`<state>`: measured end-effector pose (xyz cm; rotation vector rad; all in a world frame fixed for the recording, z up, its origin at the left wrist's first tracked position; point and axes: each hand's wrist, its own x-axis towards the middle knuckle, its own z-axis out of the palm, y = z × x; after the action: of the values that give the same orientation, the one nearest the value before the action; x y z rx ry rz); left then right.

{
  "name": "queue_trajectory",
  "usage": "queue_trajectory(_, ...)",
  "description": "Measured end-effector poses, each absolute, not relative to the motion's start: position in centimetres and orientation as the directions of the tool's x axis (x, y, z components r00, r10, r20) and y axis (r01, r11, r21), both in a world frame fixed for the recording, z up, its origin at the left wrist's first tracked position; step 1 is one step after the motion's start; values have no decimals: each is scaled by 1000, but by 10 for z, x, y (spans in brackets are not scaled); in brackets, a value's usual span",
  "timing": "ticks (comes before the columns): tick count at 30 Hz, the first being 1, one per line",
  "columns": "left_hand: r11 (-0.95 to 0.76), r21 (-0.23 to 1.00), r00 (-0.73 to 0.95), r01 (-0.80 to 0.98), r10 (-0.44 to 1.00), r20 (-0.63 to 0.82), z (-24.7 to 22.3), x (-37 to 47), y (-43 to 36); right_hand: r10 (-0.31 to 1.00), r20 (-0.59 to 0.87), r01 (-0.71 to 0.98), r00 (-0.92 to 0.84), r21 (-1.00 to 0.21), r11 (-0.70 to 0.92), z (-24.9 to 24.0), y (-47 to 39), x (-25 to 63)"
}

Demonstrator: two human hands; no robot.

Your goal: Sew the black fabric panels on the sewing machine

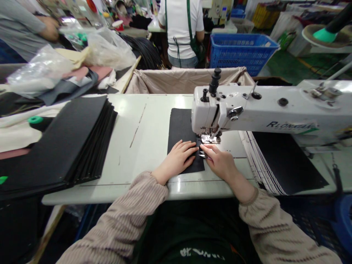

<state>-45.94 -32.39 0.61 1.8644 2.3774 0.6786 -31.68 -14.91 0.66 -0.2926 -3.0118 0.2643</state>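
Note:
A black rectangular panel point(180, 126) lies flat on the sewing table point(137, 146), its right edge beside the needle area of the white sewing machine point(264, 106). My left hand point(178, 159) rests flat on this panel, fingers stretched toward the needle. Just in front of the presser foot point(210, 139), my right hand point(222, 163) is closed around small thread snips point(202, 155). Their metal blades point left over the panel's right edge. The right index fingertip reaches close to the foot; whether it touches the panel is hard to tell.
A thick stack of black panels point(66, 143) stands at left. Under the machine arm lies another stack with pale edges point(261, 165). Behind the table are a cloth-lined bin point(165, 80), a blue crate point(242, 53) and a person in a white shirt point(178, 29).

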Motion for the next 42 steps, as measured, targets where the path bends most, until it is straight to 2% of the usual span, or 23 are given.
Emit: queue_trajectory(42,299,381,-400,875,890,220,2,-466,-312,187,82,169,-979,-186,968,8,-148,-316)
